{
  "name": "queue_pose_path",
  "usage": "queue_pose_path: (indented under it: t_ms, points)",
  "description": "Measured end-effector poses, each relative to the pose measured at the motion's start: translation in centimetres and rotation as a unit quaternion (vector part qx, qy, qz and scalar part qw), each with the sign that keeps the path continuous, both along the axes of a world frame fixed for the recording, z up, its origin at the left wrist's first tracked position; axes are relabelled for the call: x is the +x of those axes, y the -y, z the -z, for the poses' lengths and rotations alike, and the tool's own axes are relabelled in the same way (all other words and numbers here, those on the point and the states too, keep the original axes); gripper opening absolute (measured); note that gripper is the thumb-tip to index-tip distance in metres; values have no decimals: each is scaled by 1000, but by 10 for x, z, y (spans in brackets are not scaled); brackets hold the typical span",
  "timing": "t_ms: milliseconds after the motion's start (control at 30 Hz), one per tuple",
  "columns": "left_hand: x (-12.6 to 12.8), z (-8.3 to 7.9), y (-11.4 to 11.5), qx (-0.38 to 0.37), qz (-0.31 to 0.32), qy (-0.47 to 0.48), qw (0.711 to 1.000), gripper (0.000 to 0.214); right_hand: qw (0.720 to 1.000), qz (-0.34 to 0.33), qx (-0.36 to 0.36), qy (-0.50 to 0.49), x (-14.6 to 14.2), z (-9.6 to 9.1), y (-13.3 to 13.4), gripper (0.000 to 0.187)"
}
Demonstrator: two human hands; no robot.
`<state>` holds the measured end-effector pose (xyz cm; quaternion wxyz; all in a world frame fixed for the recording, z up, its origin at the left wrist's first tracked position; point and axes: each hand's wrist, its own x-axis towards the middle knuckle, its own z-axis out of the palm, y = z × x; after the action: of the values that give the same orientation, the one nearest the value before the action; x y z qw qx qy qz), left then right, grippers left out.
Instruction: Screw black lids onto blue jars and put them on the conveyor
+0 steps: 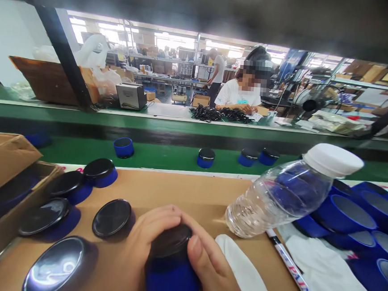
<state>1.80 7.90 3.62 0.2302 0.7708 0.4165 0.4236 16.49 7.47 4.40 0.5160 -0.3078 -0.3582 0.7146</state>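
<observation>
A round blue housing with a glossy black top [172,274] stands upright between my two hands at the bottom middle of the view. My left hand [142,244] curls around its left side, fingers over the far edge. From the right, my right hand [213,268] wraps it, the thumb against the black top. Its lower end is cut off by the frame. To the left, a black-topped blue housing [112,220] lies closest to my left hand, among several similar ones. Beside my right hand is a white cloth strip [244,270].
Right of my hands are a clear bottle [277,197] with a white cap, a paint marker [295,270], a white cloth [328,272] and piled blue housings [353,212]. A cardboard box [4,162] stands left. More housings sit on the green belt [159,154]. A person [240,91] works opposite.
</observation>
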Motion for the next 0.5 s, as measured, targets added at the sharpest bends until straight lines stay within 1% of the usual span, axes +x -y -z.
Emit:
queue_pose_path:
  t_ms: [33,100,167,200,267,333,400,467,500]
  points:
    - [0,2,-1,13,0,-7,1000,42,999,15,24,38,1,1,0,59]
    - [-3,7,-5,65,11,-44,997,31,989,20,58,136,3,2,-1,80]
    - [-5,11,-9,99,37,-61,993,31,972,-3,70,223,5,3,-1,105]
    - [-6,12,-10,100,45,-55,992,34,964,-14,71,256,5,4,0,110]
    - [-6,11,-11,73,48,-28,996,43,948,-4,92,304,6,5,1,104]
    - [-4,9,-9,30,38,8,999,49,940,20,117,321,6,6,1,91]
    - [0,8,-7,2,19,48,999,42,935,43,133,326,8,6,1,78]
    - [2,8,-7,8,1,57,998,30,925,56,143,348,9,4,0,70]
    - [2,9,-7,21,-4,50,999,29,915,59,144,371,9,4,0,68]
